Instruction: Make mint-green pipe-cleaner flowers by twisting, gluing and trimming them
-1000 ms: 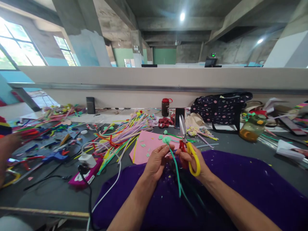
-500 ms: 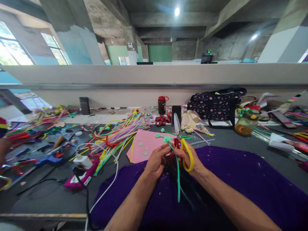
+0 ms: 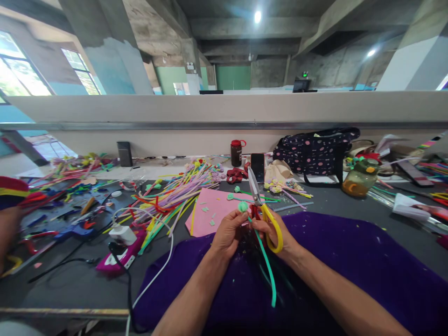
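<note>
Between the thumb and fingers of my left hand (image 3: 227, 235) is a mint-green chenille-stem flower (image 3: 242, 206), its rounded head facing up. Its long green stem (image 3: 268, 266) hangs down past my right hand (image 3: 284, 238) over the dark purple cloth on my lap. Scissors (image 3: 255, 187) with yellow and red handles are held in my right hand, their blades pointing up. The right fingertips also meet the stem, close to the left ones. Behind the hands lies a pink sheet (image 3: 201, 217) with small green scraps and another green flower piece (image 3: 230, 197).
Bundled chenille stems (image 3: 189, 184) lie left of the sheet. A magenta power strip (image 3: 121, 254) with cables sits front left, near another person's sleeve (image 3: 13, 191). At the back stand a brown bottle (image 3: 236, 154), a phone (image 3: 257, 168) and a dark bag (image 3: 311, 156); right, a bottle of amber liquid (image 3: 360, 179).
The green stem's lower end has swung to the right. The flower head has turned slightly in my left fingers, and the scissors tilt more to the left. At far left, the other person's arm reaches further in.
</note>
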`<move>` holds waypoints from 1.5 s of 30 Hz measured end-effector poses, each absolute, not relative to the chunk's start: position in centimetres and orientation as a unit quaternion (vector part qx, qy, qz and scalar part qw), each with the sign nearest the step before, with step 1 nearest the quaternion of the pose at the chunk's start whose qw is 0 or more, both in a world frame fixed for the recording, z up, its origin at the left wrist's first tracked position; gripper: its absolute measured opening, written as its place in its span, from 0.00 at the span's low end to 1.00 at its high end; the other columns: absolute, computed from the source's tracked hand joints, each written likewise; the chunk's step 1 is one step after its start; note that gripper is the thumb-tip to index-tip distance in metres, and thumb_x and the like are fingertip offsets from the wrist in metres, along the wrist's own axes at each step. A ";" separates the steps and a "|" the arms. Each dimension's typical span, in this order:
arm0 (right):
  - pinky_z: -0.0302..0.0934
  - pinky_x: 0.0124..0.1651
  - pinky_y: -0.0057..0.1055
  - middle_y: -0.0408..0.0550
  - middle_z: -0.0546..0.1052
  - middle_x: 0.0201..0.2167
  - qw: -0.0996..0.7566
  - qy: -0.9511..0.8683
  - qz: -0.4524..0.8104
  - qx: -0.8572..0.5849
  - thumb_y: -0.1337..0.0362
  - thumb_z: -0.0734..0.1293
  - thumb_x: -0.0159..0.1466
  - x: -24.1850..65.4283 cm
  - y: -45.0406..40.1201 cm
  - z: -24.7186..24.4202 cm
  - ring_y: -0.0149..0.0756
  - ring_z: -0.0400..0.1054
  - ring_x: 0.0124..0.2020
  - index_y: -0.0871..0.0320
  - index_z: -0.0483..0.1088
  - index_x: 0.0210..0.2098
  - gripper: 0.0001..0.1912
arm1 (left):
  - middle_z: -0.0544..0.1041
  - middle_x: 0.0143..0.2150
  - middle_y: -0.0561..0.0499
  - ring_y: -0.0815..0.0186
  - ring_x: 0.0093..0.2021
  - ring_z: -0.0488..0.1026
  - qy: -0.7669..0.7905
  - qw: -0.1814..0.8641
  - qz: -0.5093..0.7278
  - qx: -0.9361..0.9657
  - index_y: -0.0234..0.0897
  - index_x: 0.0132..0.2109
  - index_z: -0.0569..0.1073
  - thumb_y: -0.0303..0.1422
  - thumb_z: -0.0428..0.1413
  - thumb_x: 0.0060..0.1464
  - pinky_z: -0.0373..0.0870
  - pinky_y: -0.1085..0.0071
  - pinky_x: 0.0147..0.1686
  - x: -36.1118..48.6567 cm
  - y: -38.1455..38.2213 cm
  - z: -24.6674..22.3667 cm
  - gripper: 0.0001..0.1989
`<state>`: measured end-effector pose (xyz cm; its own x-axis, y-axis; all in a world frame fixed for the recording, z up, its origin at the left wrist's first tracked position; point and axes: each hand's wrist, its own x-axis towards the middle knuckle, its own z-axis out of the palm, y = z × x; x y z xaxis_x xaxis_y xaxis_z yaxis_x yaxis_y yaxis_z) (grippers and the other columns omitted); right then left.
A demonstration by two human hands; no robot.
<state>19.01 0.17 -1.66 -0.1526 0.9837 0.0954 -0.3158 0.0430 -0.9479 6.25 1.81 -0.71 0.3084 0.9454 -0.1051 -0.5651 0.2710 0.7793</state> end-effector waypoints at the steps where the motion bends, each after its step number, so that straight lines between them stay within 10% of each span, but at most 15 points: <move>1: 0.50 0.13 0.18 0.34 0.61 0.17 0.549 -0.473 0.594 -0.349 0.66 0.68 0.50 19.0 0.1 -1.6 0.20 0.52 0.12 0.57 0.64 0.39 0.16 | 0.73 0.25 0.51 0.71 0.24 0.69 0.291 0.739 0.510 0.330 0.31 0.27 0.72 0.30 0.63 0.39 0.66 0.75 0.27 6.2 1.8 -0.8 0.08; 45: 0.49 0.13 0.17 0.35 0.66 0.22 0.557 -0.458 0.605 -0.338 0.63 0.72 0.47 18.3 -0.8 -0.7 0.18 0.54 0.13 0.57 0.62 0.40 0.23 | 0.72 0.23 0.52 0.73 0.22 0.67 0.309 0.688 0.552 0.355 0.31 0.27 0.72 0.30 0.62 0.39 0.62 0.77 0.24 6.4 1.6 -1.2 0.08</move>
